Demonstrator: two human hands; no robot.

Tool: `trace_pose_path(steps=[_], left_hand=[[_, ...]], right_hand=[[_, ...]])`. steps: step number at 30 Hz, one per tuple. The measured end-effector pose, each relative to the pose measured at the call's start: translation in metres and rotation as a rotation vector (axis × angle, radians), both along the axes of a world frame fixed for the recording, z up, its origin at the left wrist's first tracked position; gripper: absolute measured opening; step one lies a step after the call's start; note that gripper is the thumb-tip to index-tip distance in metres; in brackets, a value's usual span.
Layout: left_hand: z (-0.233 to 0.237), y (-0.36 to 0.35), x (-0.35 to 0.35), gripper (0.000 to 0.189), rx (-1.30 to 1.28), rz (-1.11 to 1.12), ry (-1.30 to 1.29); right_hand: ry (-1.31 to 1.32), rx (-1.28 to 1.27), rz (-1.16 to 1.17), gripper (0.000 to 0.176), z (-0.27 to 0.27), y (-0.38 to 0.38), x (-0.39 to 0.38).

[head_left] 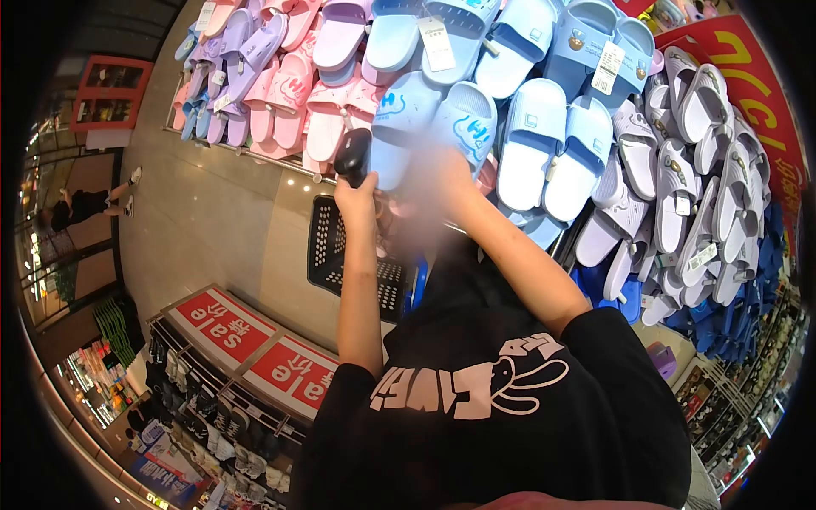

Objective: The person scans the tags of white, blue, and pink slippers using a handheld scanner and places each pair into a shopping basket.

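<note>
My left hand (357, 197) is wrapped round the handle of a black handheld scanner (352, 153), its rounded head pointing up toward the rack. Just right of it hangs a pair of light blue slippers (406, 115) with darker blue prints on the straps. My right hand (449, 183) reaches to the lower part of this pair. A blurred patch covers its fingers, so their grip is hidden. White-soled blue slippers (531, 140) hang to the right of that hand. Pink slippers (327, 127) hang behind the scanner.
Grey-lilac slippers (671, 178) crowd the right side, near a red sign (761, 93). Below the rack stands a black perforated basket (327, 246). Red sale signs (225, 323) top a shoe shelf at lower left. A person (85, 204) is on the walkway at far left.
</note>
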State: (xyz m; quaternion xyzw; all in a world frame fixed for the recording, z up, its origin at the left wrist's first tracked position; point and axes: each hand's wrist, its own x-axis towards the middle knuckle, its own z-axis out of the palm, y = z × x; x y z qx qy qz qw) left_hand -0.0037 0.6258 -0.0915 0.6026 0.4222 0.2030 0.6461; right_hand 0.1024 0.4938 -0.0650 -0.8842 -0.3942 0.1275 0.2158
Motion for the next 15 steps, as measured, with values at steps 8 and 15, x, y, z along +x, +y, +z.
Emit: trace_pose_path(steps=[8,15], left_hand=[[-0.004,-0.022,-0.001,0.030,-0.032,0.056,-0.043],[-0.001,-0.004,-0.010,0.037,0.150,-0.076,0.026]], right_hand=[[-0.078,0.026,0.071,0.027,0.016,-0.030,0.011],[0.287,-0.196,0.008,0.030,0.125,-0.020,-0.011]])
